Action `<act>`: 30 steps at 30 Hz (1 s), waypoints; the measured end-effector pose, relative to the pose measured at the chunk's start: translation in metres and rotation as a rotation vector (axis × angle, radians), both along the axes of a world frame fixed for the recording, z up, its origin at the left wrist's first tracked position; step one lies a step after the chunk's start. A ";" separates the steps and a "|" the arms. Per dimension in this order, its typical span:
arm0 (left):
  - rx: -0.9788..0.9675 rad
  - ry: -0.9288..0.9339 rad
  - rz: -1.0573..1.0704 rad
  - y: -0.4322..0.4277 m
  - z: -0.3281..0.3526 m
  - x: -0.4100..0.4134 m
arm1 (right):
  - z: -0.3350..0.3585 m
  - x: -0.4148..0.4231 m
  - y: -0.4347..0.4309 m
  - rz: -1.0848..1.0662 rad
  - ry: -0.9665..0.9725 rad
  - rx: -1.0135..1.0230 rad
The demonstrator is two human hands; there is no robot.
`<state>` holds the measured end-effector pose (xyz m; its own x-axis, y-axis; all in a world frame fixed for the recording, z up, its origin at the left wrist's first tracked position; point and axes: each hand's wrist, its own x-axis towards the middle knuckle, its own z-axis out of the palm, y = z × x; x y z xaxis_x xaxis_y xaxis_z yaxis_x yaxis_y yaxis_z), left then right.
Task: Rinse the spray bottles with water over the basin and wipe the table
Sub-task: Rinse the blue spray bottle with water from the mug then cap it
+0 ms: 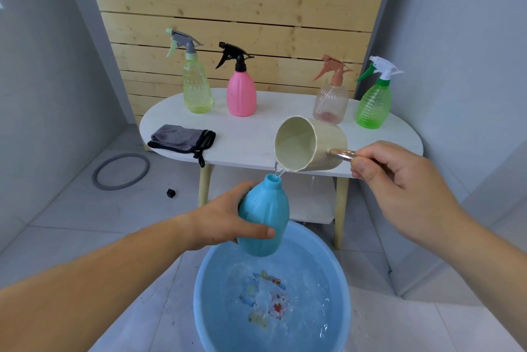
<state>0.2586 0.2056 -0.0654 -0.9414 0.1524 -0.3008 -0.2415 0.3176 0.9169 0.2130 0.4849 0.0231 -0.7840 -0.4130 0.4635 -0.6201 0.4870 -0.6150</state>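
Stage: rinsing of one bottle was in hand; I judged the task to be in its early part.
Blue bottle: it had no spray head and leaned slightly, held above the far rim of the basin, which stood on the floor with water in it.
Left hand: its grip was wrapped round the blue bottle's body, thumb across the front.
Right hand: its grip was closed on the handle of a cream ladle, which was tipped so that a thin stream ran from the lip to the bottle's mouth.
Waiting bottles: yellow-green bottle, pink bottle, peach bottle and green bottle stood on the table with their heads on. I could not tell whether any had been rinsed.
Cloth: grey and folded, it lay near the table's left front edge, apart from both hands.
Left to do, as I judged it: emptying this bottle, rinsing any others that needed it, and wiping the table.
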 end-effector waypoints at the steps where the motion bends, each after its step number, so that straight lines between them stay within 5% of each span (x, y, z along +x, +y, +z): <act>1: -0.002 -0.001 -0.001 0.000 0.000 0.000 | 0.000 0.000 0.000 0.002 0.004 0.003; 30: -0.043 -0.004 -0.006 0.001 -0.001 0.000 | 0.001 0.001 0.001 0.048 0.188 0.054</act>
<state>0.2589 0.2065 -0.0665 -0.9394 0.1447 -0.3109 -0.2432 0.3583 0.9014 0.2142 0.4860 0.0243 -0.6647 -0.4756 0.5763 -0.7448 0.4833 -0.4601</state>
